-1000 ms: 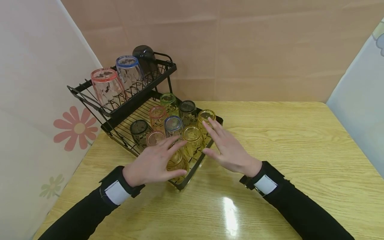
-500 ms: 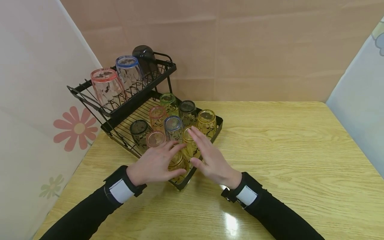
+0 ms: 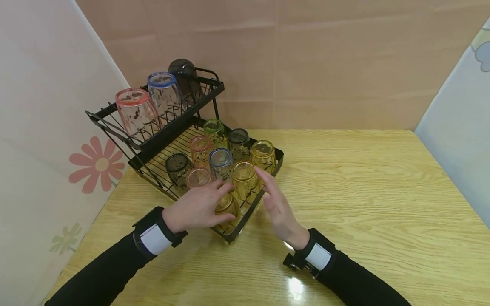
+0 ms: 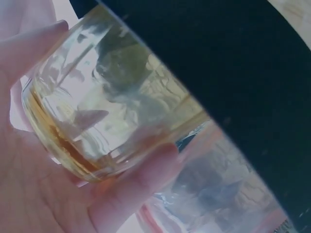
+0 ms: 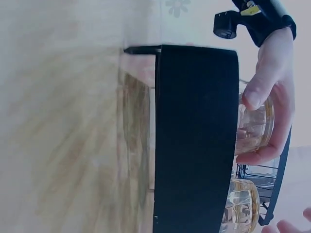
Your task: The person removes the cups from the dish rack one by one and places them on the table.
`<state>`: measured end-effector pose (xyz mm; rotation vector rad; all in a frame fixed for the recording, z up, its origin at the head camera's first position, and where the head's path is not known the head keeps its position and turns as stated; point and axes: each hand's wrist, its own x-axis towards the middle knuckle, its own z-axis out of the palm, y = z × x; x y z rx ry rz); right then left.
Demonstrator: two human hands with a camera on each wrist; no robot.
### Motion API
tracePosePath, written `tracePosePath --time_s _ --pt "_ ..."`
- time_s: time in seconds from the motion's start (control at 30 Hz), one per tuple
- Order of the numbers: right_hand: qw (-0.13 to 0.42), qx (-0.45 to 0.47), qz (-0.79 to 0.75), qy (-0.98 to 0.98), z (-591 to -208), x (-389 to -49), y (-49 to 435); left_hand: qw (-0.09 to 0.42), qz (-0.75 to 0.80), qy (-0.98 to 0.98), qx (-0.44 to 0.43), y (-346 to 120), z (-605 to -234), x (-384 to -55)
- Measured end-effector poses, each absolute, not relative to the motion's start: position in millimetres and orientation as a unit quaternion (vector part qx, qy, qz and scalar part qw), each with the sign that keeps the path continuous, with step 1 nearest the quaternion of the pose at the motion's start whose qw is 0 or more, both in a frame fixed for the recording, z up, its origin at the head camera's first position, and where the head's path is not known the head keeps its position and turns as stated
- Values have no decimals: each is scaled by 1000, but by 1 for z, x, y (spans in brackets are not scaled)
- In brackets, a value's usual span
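My left hand (image 3: 197, 207) grips the nearest yellow glass (image 3: 229, 205), upside down at the front corner of a black wire rack's lower tier (image 3: 249, 212). In the left wrist view, thumb and fingers curve around this yellow glass (image 4: 112, 97), its amber-edged base toward the palm. A pink glass (image 3: 199, 177) stands beside that hand. My right hand (image 3: 281, 214) is raised just outside the rack's front edge, fingers straight and together, holding nothing. Its fingertips are close to the middle yellow glass (image 3: 246, 182). Another yellow glass (image 3: 264, 156) stands behind that one.
Blue (image 3: 221, 163), orange (image 3: 201, 151), green (image 3: 215, 132) and dark glasses (image 3: 240, 144) fill more of the lower tier. On the upper tier stand a red-rimmed glass (image 3: 138, 112), a blue-rimmed glass (image 3: 164, 94) and a dark glass (image 3: 185, 77). The wooden table (image 3: 356, 191) extends rightward.
My right hand has moved left from the far yellow glass, crossed over the middle one, then drawn back to the rack's edge, turning edge-on. The left hand has stayed around the front glass.
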<state>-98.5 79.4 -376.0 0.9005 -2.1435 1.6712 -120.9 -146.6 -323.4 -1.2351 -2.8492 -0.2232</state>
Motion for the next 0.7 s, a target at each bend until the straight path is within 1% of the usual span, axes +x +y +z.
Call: tracePosePath --time_s 0.13,0.27,0.53,0.7 --pt "119 288 617 -723 -376 -93 86 0 -66 -916 -396 -145 -319 -121" --pt "102 282 626 -719 -375 -92 92 -3 -61 -915 -400 -145 -315 -120" --pt "99 274 623 -726 -375 -93 104 -11 -53 -916 -396 -142 -304 -122" --pt "104 260 628 -726 -377 -94 110 -1 -60 -915 -398 -142 -299 -122"
